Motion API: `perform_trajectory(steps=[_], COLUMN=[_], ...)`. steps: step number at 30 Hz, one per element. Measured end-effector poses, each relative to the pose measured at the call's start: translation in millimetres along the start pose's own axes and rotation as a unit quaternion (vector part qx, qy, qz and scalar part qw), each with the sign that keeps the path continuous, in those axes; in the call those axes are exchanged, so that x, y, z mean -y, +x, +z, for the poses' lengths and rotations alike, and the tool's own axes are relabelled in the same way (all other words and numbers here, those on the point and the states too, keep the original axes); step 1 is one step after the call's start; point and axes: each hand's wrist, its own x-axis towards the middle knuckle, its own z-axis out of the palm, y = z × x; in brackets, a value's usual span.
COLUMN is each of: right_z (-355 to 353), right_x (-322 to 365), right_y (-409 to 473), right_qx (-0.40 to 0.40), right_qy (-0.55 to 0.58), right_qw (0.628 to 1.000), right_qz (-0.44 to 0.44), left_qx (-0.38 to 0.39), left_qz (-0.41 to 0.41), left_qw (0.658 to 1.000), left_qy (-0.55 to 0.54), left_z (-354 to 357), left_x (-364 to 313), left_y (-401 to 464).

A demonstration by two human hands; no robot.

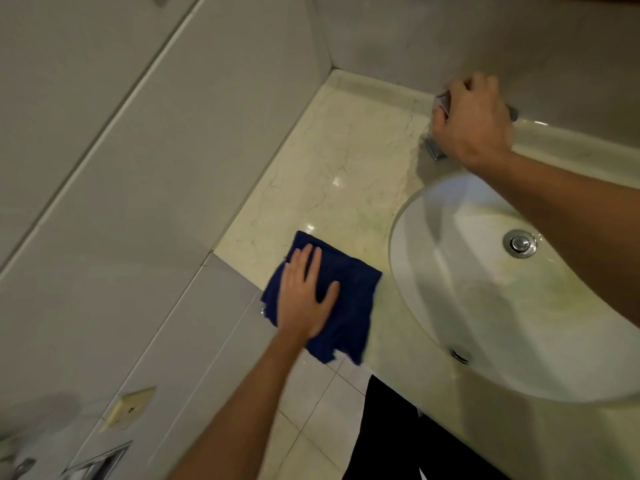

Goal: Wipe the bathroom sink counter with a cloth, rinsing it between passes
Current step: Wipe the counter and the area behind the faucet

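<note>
Left hand (pixel 304 299) flat on cloth (pixel 346 299) at counter (pixel 346 161) edge; right hand (pixel 467 123) prob. gripping faucet (pixel 435 150).

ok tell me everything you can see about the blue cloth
The blue cloth is dark navy, soft and towel-like, loosely folded into a rough rectangle with uneven, rumpled edges. It lies flat on the pale marble counter at its front edge, just left of the white sink basin, with its near corner hanging slightly past the edge. The left hand presses on it palm down, fingers spread. Whether it is wet cannot be told.
</note>
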Motion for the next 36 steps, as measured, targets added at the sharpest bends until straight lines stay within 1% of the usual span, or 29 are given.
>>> perform_trajectory(steps=[2,4,7,10,16,25,31,36], right_z=[1.1,2.2,6.2,11.9,15.3,16.2,18.6,18.1], right_x=[-0.8,-1.7,-3.0,-5.1,-6.0,-6.0,-7.4,-7.7], right_y=[0.6,1.1,1.8,2.5,4.0,4.9,6.1,6.9], right_qx=[0.002,0.003,-0.003,-0.017,-0.014,-0.013,-0.009,-0.027], right_qy=[-0.011,-0.014,-0.016,-0.036,-0.036,-0.033,-0.035,-0.035], right_qw=[1.0,1.0,1.0,0.999,0.999,0.999,0.999,0.999], right_qz=[-0.001,0.0,0.001,-0.006,-0.008,0.001,-0.001,-0.005], left_qx=[0.028,0.043,0.028,0.016,0.008,-0.007,-0.026,-0.038], left_qz=[0.014,0.005,-0.036,-0.066,-0.046,-0.016,-0.017,-0.015], left_qw=[0.999,0.998,0.997,0.995,0.996,0.998,0.998,0.998], left_qy=[0.016,0.034,0.066,0.078,0.077,0.053,0.048,0.058], left_z=[-9.2,-4.2,8.4,10.6,7.6,15.9,19.2,22.0], left_x=[17.6,6.7,-14.1,-22.7,-55.2,-146.0,-181.9,-183.5], left_y=[14.0,14.8,12.0,35.1,128.9,290.1,360.7,369.7])
